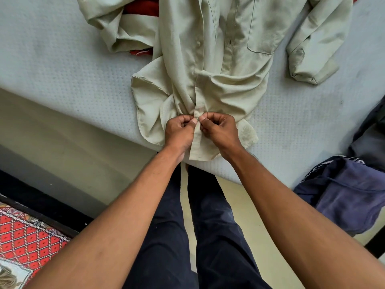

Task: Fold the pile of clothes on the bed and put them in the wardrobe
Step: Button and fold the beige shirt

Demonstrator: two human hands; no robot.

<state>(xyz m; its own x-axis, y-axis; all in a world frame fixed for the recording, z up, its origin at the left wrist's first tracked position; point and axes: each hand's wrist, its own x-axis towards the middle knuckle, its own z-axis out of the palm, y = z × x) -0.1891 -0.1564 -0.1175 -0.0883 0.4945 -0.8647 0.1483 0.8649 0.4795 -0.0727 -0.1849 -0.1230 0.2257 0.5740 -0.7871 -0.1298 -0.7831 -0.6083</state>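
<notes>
A pale beige long-sleeved shirt [208, 49] lies front up on the light blue mattress [62, 69], its hem hanging over the near edge. My left hand [180, 132] and my right hand [218, 130] sit side by side at the bottom of the button placket. Each pinches the placket between thumb and curled fingers, thumbs nearly touching. One sleeve [312, 49] lies out to the right; the other is bunched at the upper left. The wardrobe is not in view.
A red garment [141, 7] shows under the shirt at the top. Dark blue clothes [343, 195] hang over the bed's right corner. A red patterned rug [25, 236] covers the floor at lower left. My legs stand against the bed edge.
</notes>
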